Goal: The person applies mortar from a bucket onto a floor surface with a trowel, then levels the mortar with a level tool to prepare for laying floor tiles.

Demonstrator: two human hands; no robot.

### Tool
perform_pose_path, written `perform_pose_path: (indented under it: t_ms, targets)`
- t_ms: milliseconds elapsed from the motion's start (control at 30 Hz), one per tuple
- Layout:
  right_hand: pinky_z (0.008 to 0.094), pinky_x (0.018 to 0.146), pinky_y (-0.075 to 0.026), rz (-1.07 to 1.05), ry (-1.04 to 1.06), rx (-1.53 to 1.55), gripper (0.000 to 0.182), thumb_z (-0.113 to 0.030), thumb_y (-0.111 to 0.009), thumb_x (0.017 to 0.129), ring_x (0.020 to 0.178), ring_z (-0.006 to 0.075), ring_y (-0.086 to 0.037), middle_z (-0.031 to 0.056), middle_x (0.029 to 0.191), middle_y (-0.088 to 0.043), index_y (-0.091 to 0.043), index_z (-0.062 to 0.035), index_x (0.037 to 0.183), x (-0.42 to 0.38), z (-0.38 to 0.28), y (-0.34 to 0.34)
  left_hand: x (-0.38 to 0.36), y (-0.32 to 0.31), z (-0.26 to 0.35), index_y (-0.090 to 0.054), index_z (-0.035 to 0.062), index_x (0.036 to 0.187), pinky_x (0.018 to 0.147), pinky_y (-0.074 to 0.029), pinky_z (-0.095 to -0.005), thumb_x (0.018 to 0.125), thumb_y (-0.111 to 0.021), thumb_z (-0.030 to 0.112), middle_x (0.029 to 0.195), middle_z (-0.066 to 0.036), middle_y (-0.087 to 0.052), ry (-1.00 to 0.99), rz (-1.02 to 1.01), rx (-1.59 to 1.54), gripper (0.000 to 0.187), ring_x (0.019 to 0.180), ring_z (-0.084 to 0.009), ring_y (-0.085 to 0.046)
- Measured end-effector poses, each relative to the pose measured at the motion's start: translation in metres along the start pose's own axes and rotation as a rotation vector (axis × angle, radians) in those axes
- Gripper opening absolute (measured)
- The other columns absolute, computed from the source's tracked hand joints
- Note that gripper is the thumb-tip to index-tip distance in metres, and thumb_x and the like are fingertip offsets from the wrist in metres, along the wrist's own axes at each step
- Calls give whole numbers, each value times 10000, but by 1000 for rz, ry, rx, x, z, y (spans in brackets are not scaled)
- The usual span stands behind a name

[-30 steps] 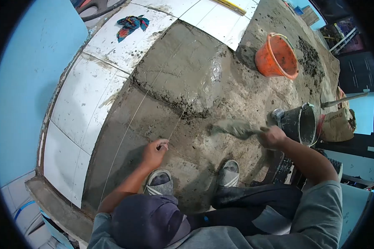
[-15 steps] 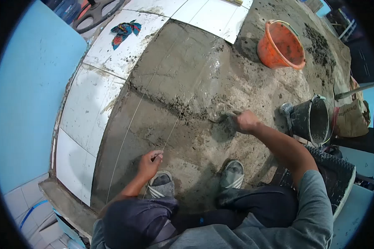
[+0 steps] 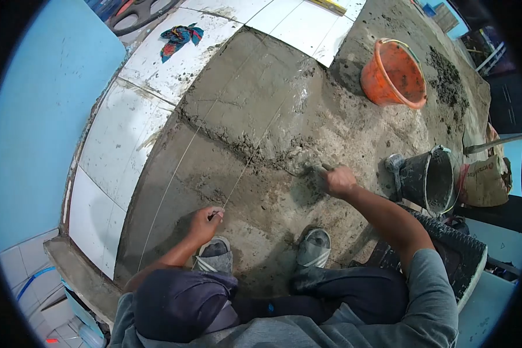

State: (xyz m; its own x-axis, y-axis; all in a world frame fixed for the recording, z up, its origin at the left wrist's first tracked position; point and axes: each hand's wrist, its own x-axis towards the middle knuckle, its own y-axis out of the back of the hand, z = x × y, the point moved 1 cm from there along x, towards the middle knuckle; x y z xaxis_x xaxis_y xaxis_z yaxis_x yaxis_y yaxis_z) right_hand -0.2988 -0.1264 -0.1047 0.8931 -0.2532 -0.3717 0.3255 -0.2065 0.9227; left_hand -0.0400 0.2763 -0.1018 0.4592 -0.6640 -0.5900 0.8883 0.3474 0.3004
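Note:
My right hand (image 3: 341,181) is closed around the handle of a trowel (image 3: 315,174). Its mortar-smeared blade rests low at the right end of a ridge of wet mortar (image 3: 238,146), and its outline is hard to make out. My left hand (image 3: 206,225), above my left foot, pinches a thin string (image 3: 238,181) at its near end. The string runs away from me over the mortar bed (image 3: 255,75). A second string (image 3: 174,180) lies to the left, nearer the laid white tiles (image 3: 116,130).
An orange bucket (image 3: 383,78) stands at the back right, by crumbled mortar (image 3: 448,84). Further right are a tilted black bucket (image 3: 414,177), a paper sack (image 3: 484,182) and a black crate-like object (image 3: 446,232). A coloured rag (image 3: 178,39) lies on the tiles.
The view has shifted a little, so most things sit slightly lower in it. Both hands keep nearly the same places and grips, and the trowel blade stays at the mortar ridge's end.

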Motion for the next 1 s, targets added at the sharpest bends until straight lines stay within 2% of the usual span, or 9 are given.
perform_pose_path:
  t_ms: [133, 267, 333, 367, 567, 633, 800, 867, 1000]
  targets:
    - [531, 645, -536, -94, 28, 6, 191, -299, -673, 808, 708, 394, -685, 156, 822, -686, -702, -136, 903, -19, 25, -16, 1, 4, 6, -710, -12, 1136, 764, -524, -326, 988, -644, 168, 897, -92, -741, -58, 34, -53, 241, 808, -157, -686]
    - [535, 640, -526, -39, 30, -34, 185, -280, -687, 793, 739, 386, -687, 146, 853, -699, -706, -133, 905, -40, 37, -37, 0, 6, -12, -711, -9, 1144, 768, -526, -330, 986, -645, 177, 923, -100, -747, -77, 38, -73, 252, 830, -172, -699]
    - [530, 664, -541, -90, -7, -52, 203, -281, -690, 804, 780, 378, -694, 151, 864, -702, -720, -126, 931, -47, 25, -16, -4, 5, -19, -714, -4, 1146, 773, -528, -332, 983, -647, 179, 949, -108, -751, -64, 31, -67, 254, 854, -177, -704]
    - [495, 699, -574, 130, 34, 66, 256, -280, -694, 842, 811, 379, -703, 182, 913, -715, -743, -111, 1029, -49, 1, 13, -5, 1, -25, -717, -1, 1147, 776, -529, -335, 981, -648, 179, 963, -113, -753, -58, 24, -71, 254, 868, -179, -705]
    - [452, 724, -596, 159, -42, 236, 319, -231, -696, 906, 863, 402, -705, 188, 1084, -720, -712, -135, 1210, -44, -27, 61, -4, -2, -22, -725, 24, 1155, 799, -535, -361, 989, -647, 218, 1000, -120, -757, -75, 7, -11, 267, 913, -208, -709]
    - [465, 733, -592, 245, -13, 209, 350, -247, -699, 909, 867, 398, -706, 184, 1059, -720, -684, -116, 1233, -34, -29, 78, -6, 1, -7, -724, 26, 1157, 804, -536, -369, 995, -646, 239, 1006, -121, -756, -87, 7, 17, 278, 912, -219, -710]
    - [468, 793, -587, 353, 45, 238, 386, -281, -705, 926, 885, 403, -702, 164, 1071, -728, -661, -215, 1304, 33, -37, 167, -5, 2, 1, -719, 24, 1157, 808, -535, -374, 999, -653, 269, 1039, -139, -748, -51, -42, 50, 300, 911, -228, -705]
    - [448, 860, -574, 326, -94, 360, 427, -277, -713, 915, 964, 394, -695, 155, 1097, -723, -640, -240, 1334, 66, -46, 211, -4, 0, -3, -718, 25, 1154, 804, -534, -372, 998, -652, 264, 1032, -140, -744, -66, -30, 31, 293, 903, -222, -700]
    - [438, 911, -555, 539, -4, 352, 556, -180, -708, 871, 1045, 410, -672, 199, 1151, -701, -567, -149, 1407, 134, -51, 246, -10, 5, 5, -723, 23, 1140, 775, -520, -352, 994, -647, 276, 935, -94, -727, -72, -14, -9, 302, 837, -172, -661]
